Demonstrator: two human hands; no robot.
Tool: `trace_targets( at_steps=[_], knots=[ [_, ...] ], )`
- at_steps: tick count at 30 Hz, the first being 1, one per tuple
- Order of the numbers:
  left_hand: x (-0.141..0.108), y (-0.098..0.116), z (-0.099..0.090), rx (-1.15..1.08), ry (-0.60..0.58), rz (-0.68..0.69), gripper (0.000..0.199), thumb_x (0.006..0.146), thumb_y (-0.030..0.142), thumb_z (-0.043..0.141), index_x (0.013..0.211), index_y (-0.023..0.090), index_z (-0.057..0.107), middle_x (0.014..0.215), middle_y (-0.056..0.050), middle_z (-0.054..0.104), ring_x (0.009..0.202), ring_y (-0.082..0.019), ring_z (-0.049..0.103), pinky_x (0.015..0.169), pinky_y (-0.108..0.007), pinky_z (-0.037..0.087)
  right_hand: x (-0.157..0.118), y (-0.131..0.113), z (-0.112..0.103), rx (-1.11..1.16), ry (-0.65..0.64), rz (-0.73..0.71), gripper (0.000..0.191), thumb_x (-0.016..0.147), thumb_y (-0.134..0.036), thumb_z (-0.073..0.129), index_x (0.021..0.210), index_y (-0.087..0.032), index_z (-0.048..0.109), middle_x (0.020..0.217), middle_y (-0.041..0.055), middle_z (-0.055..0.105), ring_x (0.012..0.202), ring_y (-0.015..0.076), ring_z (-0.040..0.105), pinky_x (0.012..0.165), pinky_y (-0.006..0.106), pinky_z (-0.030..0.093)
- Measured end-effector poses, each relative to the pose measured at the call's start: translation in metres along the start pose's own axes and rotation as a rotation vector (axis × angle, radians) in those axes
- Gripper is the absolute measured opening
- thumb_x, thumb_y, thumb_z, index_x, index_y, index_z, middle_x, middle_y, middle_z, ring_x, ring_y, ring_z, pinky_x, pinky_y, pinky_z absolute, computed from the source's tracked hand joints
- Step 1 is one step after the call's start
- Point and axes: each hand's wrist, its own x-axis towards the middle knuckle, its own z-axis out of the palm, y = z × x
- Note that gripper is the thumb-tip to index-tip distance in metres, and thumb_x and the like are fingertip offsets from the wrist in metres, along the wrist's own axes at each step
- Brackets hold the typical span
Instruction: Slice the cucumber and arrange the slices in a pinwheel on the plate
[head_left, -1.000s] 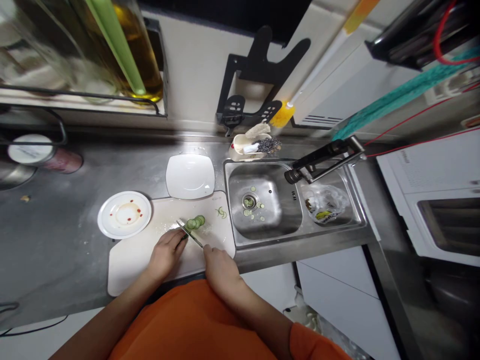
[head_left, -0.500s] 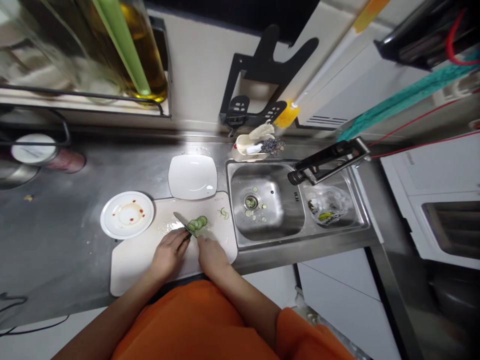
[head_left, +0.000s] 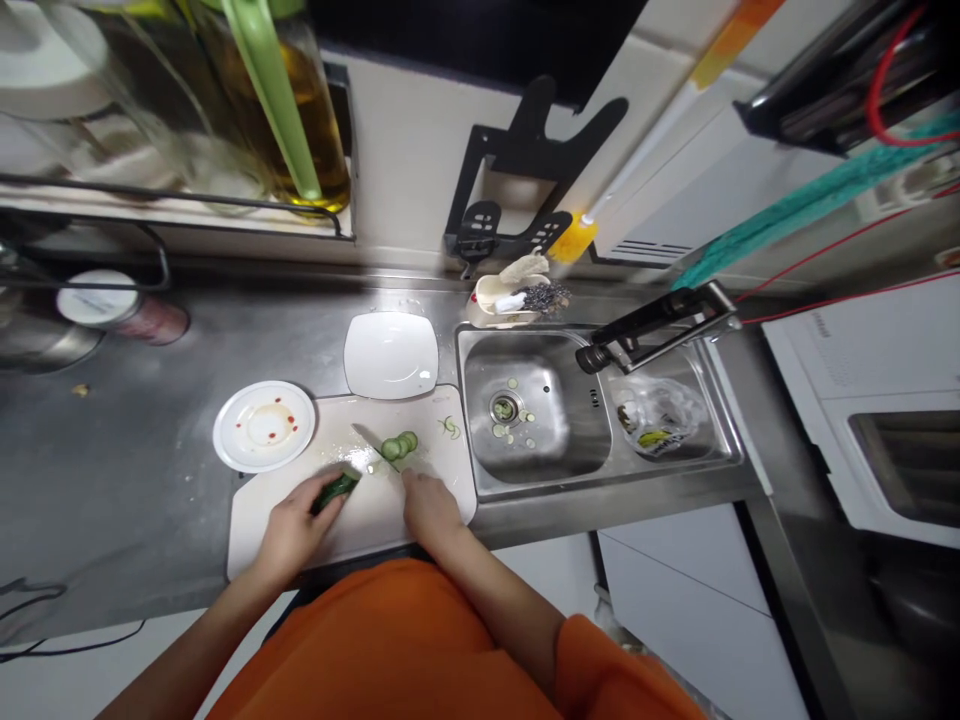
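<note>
My left hand is wrapped round a dark green cucumber piece over the left part of the white cutting board. My right hand grips a knife, whose blade points up and left across the board. Several round cucumber slices lie in an overlapping row just right of the blade. Thin green peelings rest near the board's right edge. Between the cucumber piece and the knife there is a gap with wet spots and small bits.
A square white plate touches the board's back edge. A round plate with red spots overlaps its left corner. To the right is a sink with slices round the drain, a black faucet and a plastic bag.
My left hand has moved left and slightly down with the cucumber piece, away from the blade. My right hand stays nearly in place with the knife. The view has shifted slightly.
</note>
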Motion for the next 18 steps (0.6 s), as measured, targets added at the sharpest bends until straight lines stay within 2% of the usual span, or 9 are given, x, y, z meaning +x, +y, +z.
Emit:
trace_targets(
  at_steps=[3, 6, 9, 13, 16, 18],
  knots=[
    [-0.019, -0.030, -0.025, 0.079, -0.029, -0.169, 0.034, 0.081, 0.047, 0.054, 0.109, 0.028, 0.059, 0.102, 0.001, 0.071, 0.085, -0.020, 0.069, 0.072, -0.030, 0.056, -0.002, 0.003, -0.002, -0.020, -0.004, -0.037, 0.033, 0.086, -0.004, 0.033, 0.110, -0.015, 0.054, 0.095, 0.0113, 0.064, 0.090, 0.0216, 0.064, 0.070, 0.028, 0.047],
    [-0.030, -0.057, -0.044, 0.157, 0.014, -0.258, 0.040, 0.079, 0.049, 0.055, 0.113, 0.027, 0.056, 0.105, -0.001, 0.071, 0.086, -0.022, 0.069, 0.067, -0.031, 0.056, -0.006, 0.005, -0.005, -0.061, 0.008, -0.072, 0.032, 0.087, -0.006, 0.034, 0.111, -0.015, 0.053, 0.098, 0.0124, 0.062, 0.086, 0.0211, 0.063, 0.069, 0.029, 0.047],
    [-0.034, -0.074, -0.054, 0.185, 0.007, -0.241, 0.043, 0.079, 0.049, 0.055, 0.116, 0.026, 0.054, 0.107, -0.002, 0.070, 0.086, -0.023, 0.069, 0.066, -0.030, 0.055, -0.013, 0.010, -0.009, -0.074, 0.066, -0.121, 0.031, 0.090, -0.011, 0.035, 0.115, -0.016, 0.052, 0.104, 0.0125, 0.059, 0.085, 0.0199, 0.062, 0.071, 0.029, 0.046],
    [-0.033, -0.083, -0.057, 0.212, -0.046, -0.176, 0.035, 0.083, 0.048, 0.049, 0.111, 0.029, 0.057, 0.109, -0.001, 0.069, 0.079, -0.020, 0.069, 0.069, -0.030, 0.055, -0.021, 0.018, -0.012, -0.072, 0.110, -0.167, 0.034, 0.090, -0.014, 0.038, 0.122, -0.018, 0.049, 0.115, 0.0132, 0.053, 0.089, 0.0189, 0.060, 0.077, 0.029, 0.045],
    [-0.032, -0.087, -0.057, 0.233, -0.025, -0.099, 0.035, 0.086, 0.046, 0.043, 0.110, 0.026, 0.059, 0.112, -0.004, 0.068, 0.097, -0.023, 0.066, 0.085, -0.034, 0.052, -0.023, 0.024, -0.011, -0.086, 0.144, -0.164, 0.037, 0.089, -0.014, 0.039, 0.126, -0.018, 0.046, 0.117, 0.0141, 0.051, 0.091, 0.0196, 0.058, 0.078, 0.030, 0.045],
    [-0.031, -0.088, -0.057, 0.245, -0.005, -0.081, 0.038, 0.088, 0.045, 0.040, 0.112, 0.023, 0.058, 0.113, -0.007, 0.067, 0.103, -0.024, 0.063, 0.090, -0.036, 0.049, -0.023, 0.026, -0.009, -0.106, 0.171, -0.164, 0.037, 0.090, -0.015, 0.038, 0.126, -0.017, 0.046, 0.118, 0.0147, 0.051, 0.091, 0.0199, 0.058, 0.078, 0.030, 0.045]
  ],
)
